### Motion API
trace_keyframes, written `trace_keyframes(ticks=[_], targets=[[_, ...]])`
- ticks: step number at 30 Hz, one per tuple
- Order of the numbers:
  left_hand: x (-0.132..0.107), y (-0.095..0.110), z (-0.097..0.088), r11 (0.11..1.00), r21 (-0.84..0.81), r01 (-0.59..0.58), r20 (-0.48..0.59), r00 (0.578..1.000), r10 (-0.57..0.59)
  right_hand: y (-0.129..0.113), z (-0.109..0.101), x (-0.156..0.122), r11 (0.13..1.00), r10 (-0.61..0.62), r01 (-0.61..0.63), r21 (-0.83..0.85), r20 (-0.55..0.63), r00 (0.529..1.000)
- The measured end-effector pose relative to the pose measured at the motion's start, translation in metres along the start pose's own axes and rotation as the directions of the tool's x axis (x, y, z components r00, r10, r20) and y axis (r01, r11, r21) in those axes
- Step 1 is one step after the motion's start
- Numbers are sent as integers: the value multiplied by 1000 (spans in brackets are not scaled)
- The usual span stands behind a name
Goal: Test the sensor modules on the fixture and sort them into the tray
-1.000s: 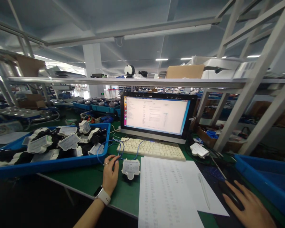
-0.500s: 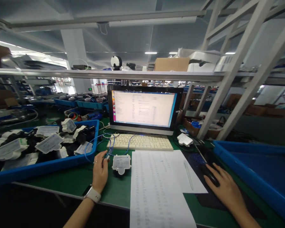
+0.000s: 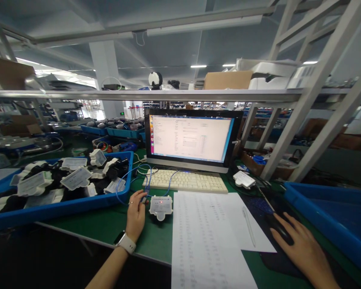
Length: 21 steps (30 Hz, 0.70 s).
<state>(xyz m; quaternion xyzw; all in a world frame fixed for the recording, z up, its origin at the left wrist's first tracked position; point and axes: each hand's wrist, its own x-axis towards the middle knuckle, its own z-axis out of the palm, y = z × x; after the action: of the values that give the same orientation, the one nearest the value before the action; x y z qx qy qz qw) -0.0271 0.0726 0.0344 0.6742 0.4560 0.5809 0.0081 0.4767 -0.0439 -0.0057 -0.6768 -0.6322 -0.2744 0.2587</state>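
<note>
My left hand (image 3: pixel 136 212) is closed on a cable connector (image 3: pixel 144 198) with a blue cable (image 3: pixel 147 182) running up from it. Just right of that hand lies a small white and grey electronic module (image 3: pixel 161 206), with a red light lit on its face. Whether the connector touches the module I cannot tell. My right hand (image 3: pixel 301 241) rests over a black computer mouse (image 3: pixel 279 229) on a dark mouse pad (image 3: pixel 276 263). Between the hands lie printed sheets (image 3: pixel 201 241) with a pen (image 3: pixel 249 226) on top.
A monitor (image 3: pixel 192 138) stands behind a cream keyboard (image 3: pixel 186 180). At left, a blue bin (image 3: pixel 87 206) holds several similar modules. Another blue bin (image 3: pixel 327 224) is at right. One white module (image 3: pixel 243 180) lies right of the keyboard. A shelf (image 3: pixel 180 95) crosses above.
A red light now shows on the module beside my left hand. The whole view has shifted, so things appear farther right. Both hands keep their holds.
</note>
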Motion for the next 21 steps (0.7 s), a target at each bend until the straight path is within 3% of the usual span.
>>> trace_keyframes(ticks=[7, 21], targets=[[-2, -2, -1, 999, 25, 38, 83, 996, -40, -2, -2, 1, 1000, 22, -22, -20, 6, 1000], [-2, -1, 0, 989, -31, 143, 68, 988, -141, -6, -5, 3, 997, 70, -70, 28, 15, 997]])
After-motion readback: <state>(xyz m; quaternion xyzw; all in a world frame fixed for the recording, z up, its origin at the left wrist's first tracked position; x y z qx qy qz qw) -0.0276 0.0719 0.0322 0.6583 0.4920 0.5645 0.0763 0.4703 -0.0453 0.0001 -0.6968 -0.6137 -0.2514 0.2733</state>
